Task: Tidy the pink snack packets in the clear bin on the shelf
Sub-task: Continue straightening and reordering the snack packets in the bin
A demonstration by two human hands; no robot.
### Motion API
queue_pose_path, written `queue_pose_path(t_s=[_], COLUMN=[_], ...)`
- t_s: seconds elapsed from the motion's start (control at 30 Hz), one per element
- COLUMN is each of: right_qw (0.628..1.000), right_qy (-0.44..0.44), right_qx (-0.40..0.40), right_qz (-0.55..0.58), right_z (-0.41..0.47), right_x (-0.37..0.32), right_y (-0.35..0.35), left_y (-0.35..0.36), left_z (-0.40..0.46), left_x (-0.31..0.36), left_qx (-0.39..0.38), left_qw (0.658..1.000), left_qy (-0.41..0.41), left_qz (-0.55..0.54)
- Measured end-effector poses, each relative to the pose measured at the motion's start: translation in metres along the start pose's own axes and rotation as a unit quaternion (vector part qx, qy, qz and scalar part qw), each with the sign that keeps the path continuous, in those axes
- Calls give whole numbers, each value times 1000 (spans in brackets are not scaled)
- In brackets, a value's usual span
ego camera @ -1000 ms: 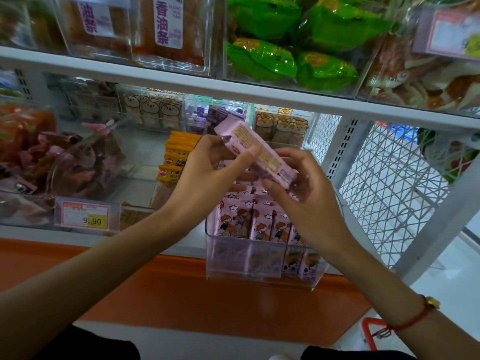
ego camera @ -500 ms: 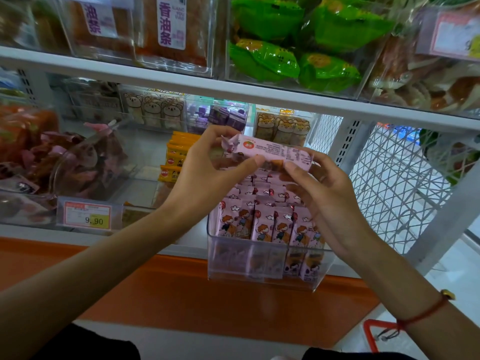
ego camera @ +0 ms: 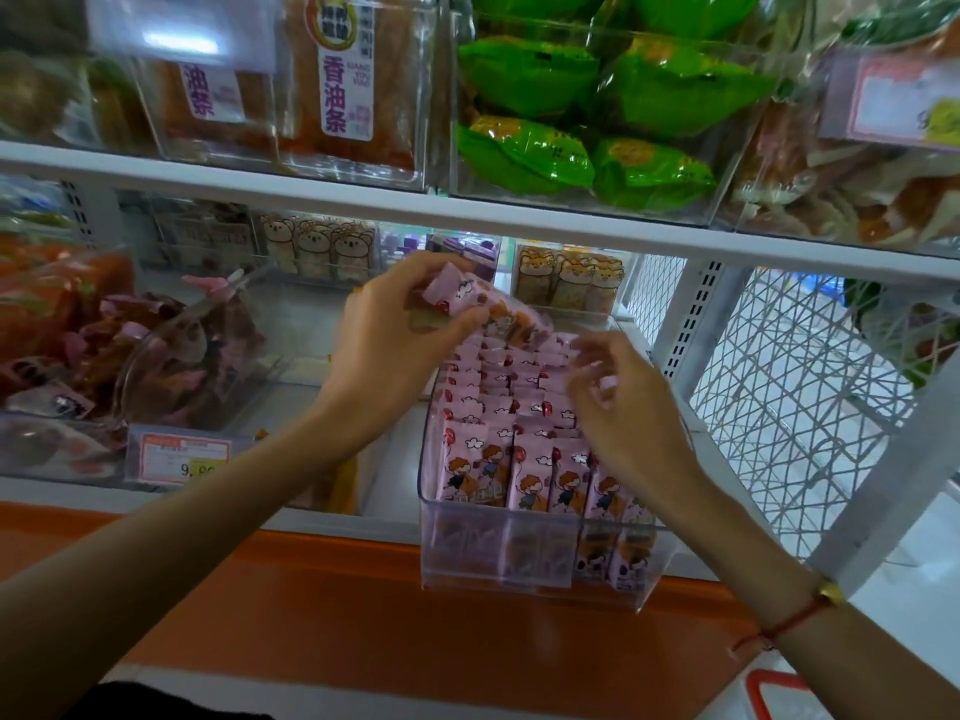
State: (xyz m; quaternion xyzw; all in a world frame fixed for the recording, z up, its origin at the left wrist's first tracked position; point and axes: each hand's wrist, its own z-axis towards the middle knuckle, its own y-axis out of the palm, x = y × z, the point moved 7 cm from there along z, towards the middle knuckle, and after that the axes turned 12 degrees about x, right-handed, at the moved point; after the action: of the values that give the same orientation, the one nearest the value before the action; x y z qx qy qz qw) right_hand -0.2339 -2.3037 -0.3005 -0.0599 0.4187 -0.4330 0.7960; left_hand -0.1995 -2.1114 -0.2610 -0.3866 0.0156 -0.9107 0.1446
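**Loose packet held over bin, right hand down in the rows**

Left hand [ego camera: 395, 345]: grip pinched on one end of a single pink packet [ego camera: 483, 309]; thumb under, fingers over. Packet tilted, far end dipping toward the back rows. Held above the rear of the clear bin [ego camera: 540, 569], not yet seated.

Right hand [ego camera: 628, 407]: fingers curled, tips in among the packet tops on the bin's right side. Pinching one or only nudging: cannot tell, too blurred.

Bin at the front lip of the lower shelf [ego camera: 322, 517], front wall overhanging the orange edge. Rows of packets [ego camera: 524, 475] upright inside, front row faces visible, tightly packed.

Risks, as judged:
- One-ended pinch on a limp packet; could swing or slip and land flat across the rows instead of slotting upright.
- Rows tight; forcing the packet in could tip neighbours or crumple a top seal.
- Bin sits proud of the shelf edge; downward push from either hand at the front could tilt it forward.
- Right fingers in the rows could drag adjacent packets askew on withdrawal.

Against half a second ago:
- Packet then held level between both hands, printed back up; now in left hand only, picture side showing, tilted.
- Right hand released, dropped to the rows.
- Left hand carried further back over the bin.
- Bin and row order unchanged as far as visible.
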Motion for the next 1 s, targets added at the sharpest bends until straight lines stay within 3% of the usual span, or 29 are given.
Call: queue_pose_path(t_s=[0.1,0.2,0.43,0.77,0.9,1.0], right_qw=[978,959,963,963,961,962], right_qy=[-69,-86,-86,-78,-71,-71], right_qx=[-127,-189,-181,-184,-191,-195], right_qz=[-152,-195,-182,-179,-185,-179], right_z=[-7,-14,-18,-23,-27,-31], right_x=[10,15,17,11,9,6], right_y=[28,39,32,25,16,9], left_y=[12,25,55,108,123,127], left_z=[10,19,29,25,11,4], left_x=[-9,-14,-15,-35,-60,-68], left_qx=[-48,-94,-209,-322,-398,-455], left_qw=[994,979,943,897,844,826], left_qy=[26,60,113,103,105,75], left_qz=[94,169,232,284,343,323])
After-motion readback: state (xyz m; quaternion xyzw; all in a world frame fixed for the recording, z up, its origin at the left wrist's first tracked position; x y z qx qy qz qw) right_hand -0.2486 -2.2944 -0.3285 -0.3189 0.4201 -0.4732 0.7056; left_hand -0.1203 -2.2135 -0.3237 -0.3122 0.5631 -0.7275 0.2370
